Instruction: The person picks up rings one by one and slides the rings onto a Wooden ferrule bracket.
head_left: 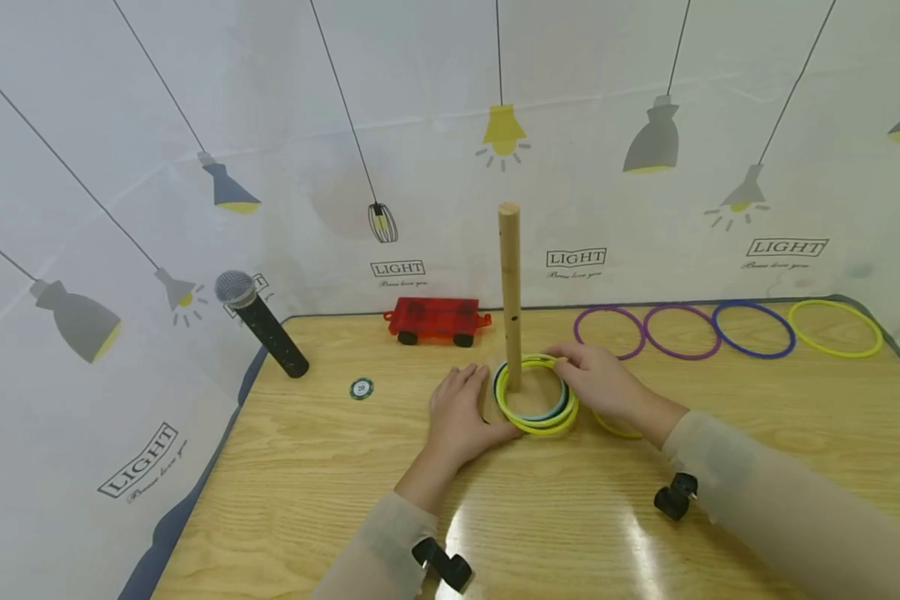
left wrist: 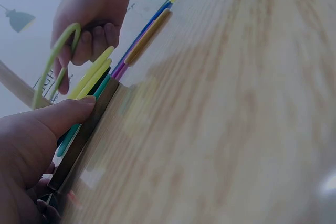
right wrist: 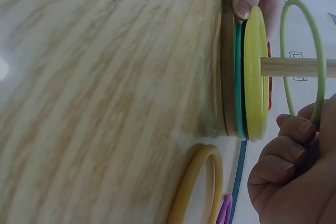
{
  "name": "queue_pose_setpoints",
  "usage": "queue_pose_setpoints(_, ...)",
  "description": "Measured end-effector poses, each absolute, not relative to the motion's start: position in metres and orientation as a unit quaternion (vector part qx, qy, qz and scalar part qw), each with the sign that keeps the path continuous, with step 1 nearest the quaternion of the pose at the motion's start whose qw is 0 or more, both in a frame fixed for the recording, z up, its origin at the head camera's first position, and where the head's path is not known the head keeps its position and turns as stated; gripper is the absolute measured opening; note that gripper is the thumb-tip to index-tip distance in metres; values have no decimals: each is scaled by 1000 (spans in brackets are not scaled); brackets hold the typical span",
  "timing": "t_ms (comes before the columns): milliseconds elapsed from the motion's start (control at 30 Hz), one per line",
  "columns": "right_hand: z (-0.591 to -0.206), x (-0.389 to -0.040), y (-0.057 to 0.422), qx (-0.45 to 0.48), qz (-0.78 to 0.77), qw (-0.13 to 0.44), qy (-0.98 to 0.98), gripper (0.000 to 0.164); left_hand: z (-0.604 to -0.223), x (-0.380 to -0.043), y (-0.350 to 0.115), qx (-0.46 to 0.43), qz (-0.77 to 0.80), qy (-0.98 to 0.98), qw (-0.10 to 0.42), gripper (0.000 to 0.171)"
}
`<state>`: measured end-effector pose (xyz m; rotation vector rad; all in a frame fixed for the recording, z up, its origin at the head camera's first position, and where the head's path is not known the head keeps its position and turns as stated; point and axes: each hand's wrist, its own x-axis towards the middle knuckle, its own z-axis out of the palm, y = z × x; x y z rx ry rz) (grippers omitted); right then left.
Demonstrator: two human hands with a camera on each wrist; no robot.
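A wooden peg rises from a flat wooden base on the table. Yellow rings and a teal ring lie stacked around it on the base, with a dark ring between. My right hand pinches a light green ring, which encircles the peg above the stack and stands apart from it in the right wrist view. On the other side, my left hand grips the base, its thumb at the edge beside the rings and its fingers partly hidden.
An orange-yellow ring lies partly under my right forearm. Behind it are two purple rings, a blue ring and a yellow ring. A red toy car, a poker chip and a microphone sit left of the peg.
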<state>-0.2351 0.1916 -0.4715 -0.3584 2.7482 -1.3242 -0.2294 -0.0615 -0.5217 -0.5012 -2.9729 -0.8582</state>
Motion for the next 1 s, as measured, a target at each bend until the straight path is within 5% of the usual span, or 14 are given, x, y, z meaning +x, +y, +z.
queue_pose_setpoints(733,-485,-218,212,-98,-381,24,919,43,-520,-229,-60,-160,-281,-946,3,110)
queue_pose_setpoints(1000,-498,-196,239,-21,-415,-88,905,29,-523,-230,-61,-165,-279,-946,11,109)
